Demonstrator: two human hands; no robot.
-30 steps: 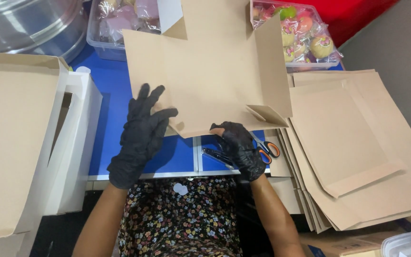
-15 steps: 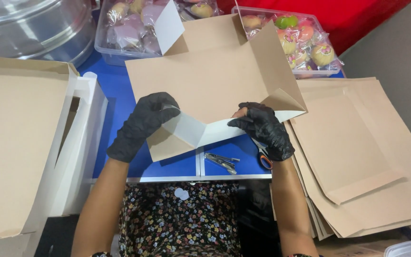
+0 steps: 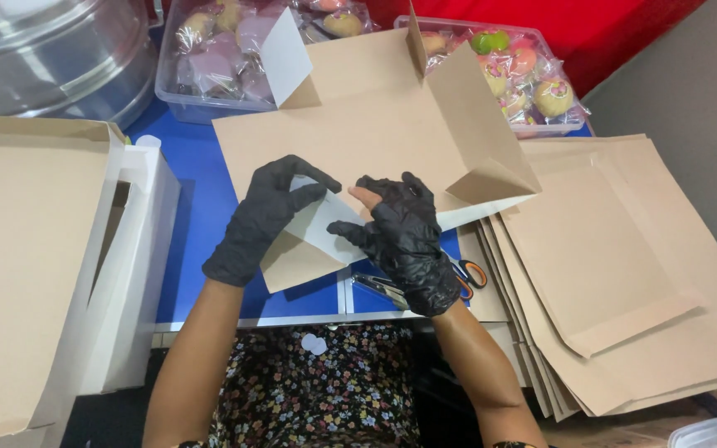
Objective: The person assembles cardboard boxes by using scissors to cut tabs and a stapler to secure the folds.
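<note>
A brown cardboard box blank, partly folded, lies on the blue table in front of me. Its right side wall stands up and its near edge is folded over, white side showing. My left hand, in a black glove, pinches the near-left flap of the blank. My right hand, also gloved in black, presses on the near flap beside it, fingers spread toward the left hand. Both hands meet at the blank's front edge.
A stack of flat brown blanks lies at the right. Scissors with orange and blue handles sit under my right wrist. Folded boxes stand at the left. Two clear tubs of wrapped pastries and a metal steamer are at the back.
The blank has been pulled nearer and its near edge folded up. Both hands moved together from the blank's lower corners to the middle of the front flap.
</note>
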